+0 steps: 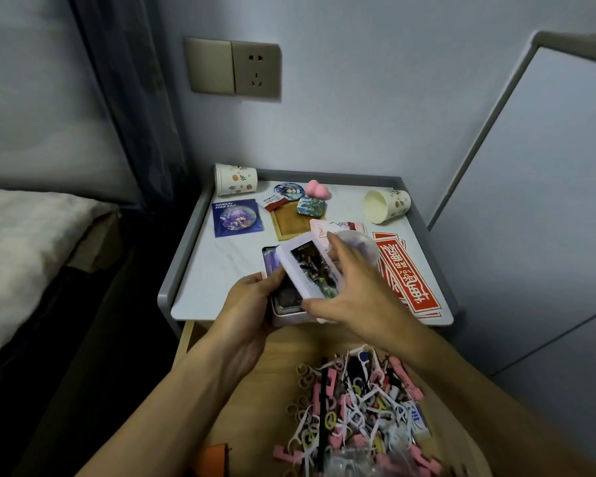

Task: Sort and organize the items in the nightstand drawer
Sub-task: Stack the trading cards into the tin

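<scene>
My left hand (252, 304) grips the left side of a pale pink card box (288, 309) at the front edge of the nightstand top (221, 266). My right hand (355, 287) holds the box's pink lid (312, 266), which has a picture window, tilted over the box. A round clear badge (356, 244) sits just behind my right fingers; whether they touch it is unclear. Below, the open wooden drawer (255, 390) holds a heap of pink, white and black small plastic pieces (358, 407).
On the nightstand top lie two tipped paper cups (236, 179) (386, 205), a blue badge card (237, 217), a wooden tray (291, 222), a pink sponge (318, 189), a small green tin (311, 205) and red stickers (406, 277). A bed (25, 249) is left, a wall socket (257, 70) behind.
</scene>
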